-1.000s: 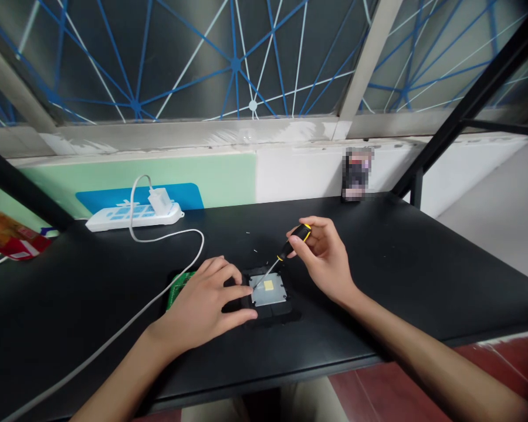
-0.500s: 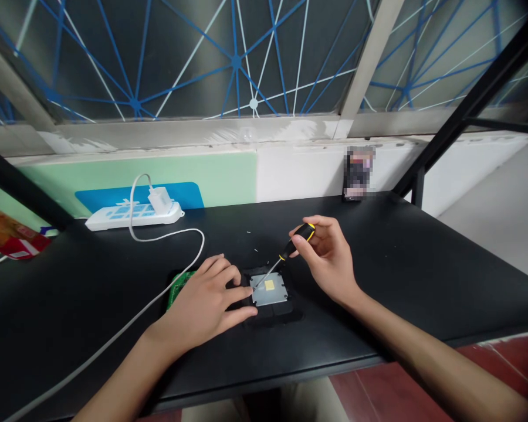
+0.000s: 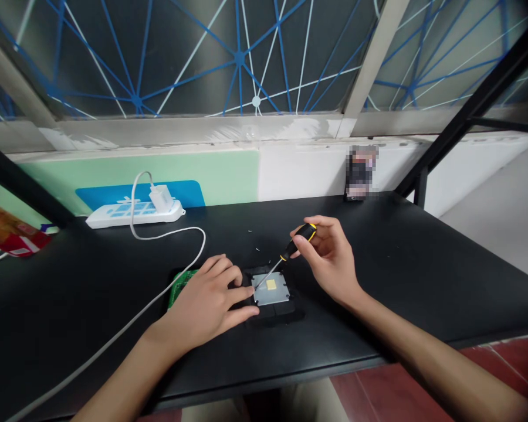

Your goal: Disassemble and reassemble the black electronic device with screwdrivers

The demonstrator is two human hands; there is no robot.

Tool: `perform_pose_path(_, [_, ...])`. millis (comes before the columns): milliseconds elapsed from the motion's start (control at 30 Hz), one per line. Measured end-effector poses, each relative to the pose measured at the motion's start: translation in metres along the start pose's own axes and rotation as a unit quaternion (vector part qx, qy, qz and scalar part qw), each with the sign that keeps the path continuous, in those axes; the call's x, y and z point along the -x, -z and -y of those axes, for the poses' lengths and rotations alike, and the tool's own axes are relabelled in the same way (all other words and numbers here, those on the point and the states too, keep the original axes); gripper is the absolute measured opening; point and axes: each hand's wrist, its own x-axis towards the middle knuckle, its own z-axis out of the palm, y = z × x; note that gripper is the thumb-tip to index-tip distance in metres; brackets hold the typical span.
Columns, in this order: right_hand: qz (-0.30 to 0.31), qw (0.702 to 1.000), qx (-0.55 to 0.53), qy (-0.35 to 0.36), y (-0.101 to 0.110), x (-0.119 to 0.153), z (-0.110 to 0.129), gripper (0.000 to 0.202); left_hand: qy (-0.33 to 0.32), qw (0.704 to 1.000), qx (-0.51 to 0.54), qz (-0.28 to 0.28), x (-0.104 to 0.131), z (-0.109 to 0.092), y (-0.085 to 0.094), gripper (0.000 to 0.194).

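Observation:
My right hand (image 3: 330, 258) is closed round the black and yellow handle of a screwdriver (image 3: 295, 241). The slanting shaft reaches down to the left edge of a silver metal plate (image 3: 277, 293) with a pale yellow square on it. That plate lies on a black casing (image 3: 275, 315). My left hand (image 3: 215, 296) rests palm down with fingers apart, its fingertips at the plate's left side and on the casing. Partly under this hand is a green circuit board (image 3: 181, 285).
A white power strip (image 3: 114, 217) holds a white charger (image 3: 161, 198), whose cable (image 3: 158, 293) crosses the black table (image 3: 422, 281). At far left lies a red packet (image 3: 15, 234). A pixelated object (image 3: 361, 173) stands against the wall. Small bits lie behind the plate.
The whole view has shifted very slightly. Both hands and the screwdriver hold nearly the same positions relative to the plate.

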Motion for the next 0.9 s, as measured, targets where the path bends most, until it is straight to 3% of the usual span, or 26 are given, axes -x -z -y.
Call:
perform_pose_path(267, [0.013, 1.0, -0.005, -0.011, -0.001, 0.0, 0.001, 0.03, -0.003, 1.0, -0.003, 0.004, 0.0, -0.001, -0.001, 0.022])
perform_pose_path(667, [0.031, 0.998, 0.028, 0.052, -0.005, 0.008, 0.006, 0.032, -0.004, 1.0, 0.003, -0.004, -0.002, -0.002, -0.001, 0.022])
perform_pose_path(900, [0.131, 0.98, 0.084, 0.127, -0.01, 0.003, 0.019, 0.042, 0.005, 1.0, 0.015, 0.005, -0.001, -0.002, -0.001, 0.023])
